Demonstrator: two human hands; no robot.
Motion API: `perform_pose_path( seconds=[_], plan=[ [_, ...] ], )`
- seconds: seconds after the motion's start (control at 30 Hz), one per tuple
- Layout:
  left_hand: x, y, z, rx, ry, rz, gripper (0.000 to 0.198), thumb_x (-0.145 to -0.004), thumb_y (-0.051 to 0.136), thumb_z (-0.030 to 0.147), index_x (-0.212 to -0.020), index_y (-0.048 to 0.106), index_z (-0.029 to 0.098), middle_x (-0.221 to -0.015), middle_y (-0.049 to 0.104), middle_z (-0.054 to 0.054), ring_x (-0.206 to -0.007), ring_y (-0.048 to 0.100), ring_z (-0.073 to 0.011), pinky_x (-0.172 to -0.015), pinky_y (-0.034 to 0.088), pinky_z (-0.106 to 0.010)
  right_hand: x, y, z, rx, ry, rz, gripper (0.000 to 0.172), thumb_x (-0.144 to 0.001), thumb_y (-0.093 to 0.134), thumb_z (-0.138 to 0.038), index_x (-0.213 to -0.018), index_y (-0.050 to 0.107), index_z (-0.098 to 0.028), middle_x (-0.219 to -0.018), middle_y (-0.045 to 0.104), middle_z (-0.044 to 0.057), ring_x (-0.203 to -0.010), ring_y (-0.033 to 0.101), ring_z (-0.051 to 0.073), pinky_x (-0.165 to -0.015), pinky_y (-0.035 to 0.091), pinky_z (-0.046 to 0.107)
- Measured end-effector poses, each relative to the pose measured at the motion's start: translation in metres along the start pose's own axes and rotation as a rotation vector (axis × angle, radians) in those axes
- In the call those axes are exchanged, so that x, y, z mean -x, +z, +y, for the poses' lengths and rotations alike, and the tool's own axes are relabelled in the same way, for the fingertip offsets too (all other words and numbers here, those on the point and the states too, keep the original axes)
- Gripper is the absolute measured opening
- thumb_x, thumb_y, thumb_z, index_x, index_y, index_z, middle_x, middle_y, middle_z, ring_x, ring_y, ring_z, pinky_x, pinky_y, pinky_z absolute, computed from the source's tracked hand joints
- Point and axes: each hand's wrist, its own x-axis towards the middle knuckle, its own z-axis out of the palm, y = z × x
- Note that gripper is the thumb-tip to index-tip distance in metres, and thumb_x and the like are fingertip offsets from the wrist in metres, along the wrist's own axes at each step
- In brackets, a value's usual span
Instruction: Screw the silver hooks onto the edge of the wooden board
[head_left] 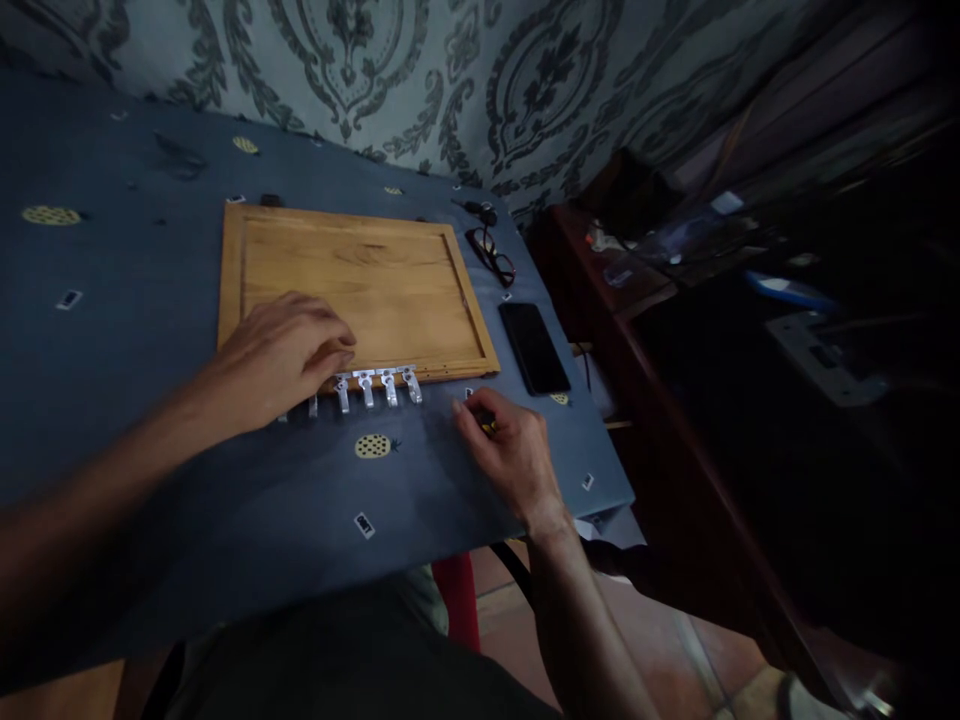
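Observation:
A wooden board with a raised frame [352, 262] lies flat on a table covered with a blue patterned cloth [135, 300]. Along its near edge sits a row of small silver metal brackets [377, 384]. My left hand [281, 352] rests palm down on the board's near left corner, fingers curled over the edge and touching the brackets. My right hand [510, 450] rests on the cloth to the right of the brackets, fingers pinched round a small dark and yellow item that I cannot make out.
A black phone [534, 347] lies on the cloth right of the board. Red-framed glasses [491, 255] lie behind it near the patterned wall. The table's right edge drops to a dark wooden shelf [637, 290] with clutter. A red stool leg [457, 600] shows below.

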Motion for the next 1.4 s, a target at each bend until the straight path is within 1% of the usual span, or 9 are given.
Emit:
perform_pose_path(
  seconds=[0.1,0.2,0.3,0.47,0.6,0.7,0.97,1.17,1.4],
  plan=[
    [0.005,0.01,-0.001,0.025,0.035,0.039,0.029,-0.101,0.05,0.034,-0.1,0.074,0.019,-0.104,0.074,-0.009,-0.107,0.065,-0.0275,-0.094,0.049,-0.042,0.0,0.006,-0.001,0.036,0.039,-0.049,0.026,-0.094,0.059,-0.04,-0.076,0.067,-0.022,-0.066,0.07,0.002,-0.058,0.059,0.016,-0.059,0.04,0.028],
    [0.009,0.018,0.003,0.021,0.077,0.065,0.027,-0.099,0.057,0.039,-0.104,0.074,0.018,-0.112,0.073,-0.011,-0.113,0.063,-0.0289,-0.099,0.048,-0.044,-0.002,0.014,-0.004,0.063,0.087,-0.1,0.022,-0.095,0.062,-0.04,-0.09,0.073,-0.022,-0.077,0.076,0.005,-0.066,0.067,0.019,-0.064,0.044,0.029],
    [0.013,0.025,0.011,-0.003,0.08,0.059,0.03,-0.094,0.066,0.044,-0.107,0.073,0.018,-0.119,0.071,-0.012,-0.121,0.06,-0.0319,-0.103,0.047,-0.048,-0.007,0.02,-0.008,0.074,0.106,-0.125,0.021,-0.096,0.063,-0.04,-0.096,0.075,-0.021,-0.085,0.08,0.007,-0.074,0.071,0.021,-0.069,0.046,0.03],
    [0.014,0.031,0.02,-0.05,0.083,0.067,0.04,-0.09,0.072,0.049,-0.113,0.072,0.016,-0.123,0.069,-0.013,-0.13,0.055,-0.0341,-0.11,0.043,-0.051,-0.013,0.027,-0.013,0.124,0.13,-0.133,0.017,-0.095,0.067,-0.037,-0.091,0.075,-0.022,-0.086,0.081,0.007,-0.073,0.071,0.021,-0.067,0.042,0.03],
    [0.015,0.031,0.02,-0.096,0.068,0.055,0.037,-0.092,0.069,0.05,-0.112,0.072,0.02,-0.125,0.069,-0.011,-0.132,0.054,-0.033,-0.111,0.042,-0.05,-0.015,0.031,-0.013,0.157,0.123,-0.109,0.015,-0.093,0.068,-0.034,-0.087,0.074,-0.023,-0.079,0.079,0.006,-0.071,0.07,0.021,-0.064,0.04,0.029],
    [0.015,0.032,0.019,-0.107,0.074,0.07,0.036,-0.092,0.069,0.05,-0.112,0.072,0.02,-0.125,0.07,-0.011,-0.131,0.055,-0.033,-0.11,0.043,-0.05,-0.016,0.032,-0.012,0.164,0.116,-0.104,0.015,-0.093,0.066,-0.033,-0.086,0.073,-0.023,-0.077,0.078,0.005,-0.068,0.069,0.021,-0.064,0.039,0.029],
    [0.013,0.037,0.018,-0.099,0.089,0.083,0.041,-0.087,0.076,0.052,-0.109,0.074,0.017,-0.123,0.069,-0.013,-0.128,0.057,-0.0346,-0.108,0.044,-0.052,-0.016,0.035,-0.012,0.186,0.114,-0.102,0.016,-0.094,0.064,-0.033,-0.089,0.074,-0.021,-0.081,0.079,0.007,-0.072,0.07,0.021,-0.065,0.039,0.028],
    [0.013,0.037,0.02,-0.086,0.074,0.063,0.038,-0.09,0.074,0.05,-0.11,0.074,0.018,-0.123,0.069,-0.012,-0.129,0.055,-0.0336,-0.109,0.042,-0.049,-0.014,0.036,-0.013,0.192,0.065,-0.084,0.014,-0.094,0.063,-0.03,-0.087,0.072,-0.021,-0.081,0.079,0.006,-0.073,0.071,0.02,-0.066,0.038,0.028],
    [0.011,0.038,0.02,-0.11,0.092,0.062,0.042,-0.09,0.073,0.053,-0.11,0.073,0.017,-0.124,0.068,-0.012,-0.129,0.054,-0.0335,-0.109,0.041,-0.05,-0.015,0.037,-0.014,0.2,0.045,-0.074,0.014,-0.093,0.062,-0.028,-0.085,0.071,-0.021,-0.08,0.079,0.006,-0.072,0.07,0.02,-0.065,0.037,0.027]
  ],
)
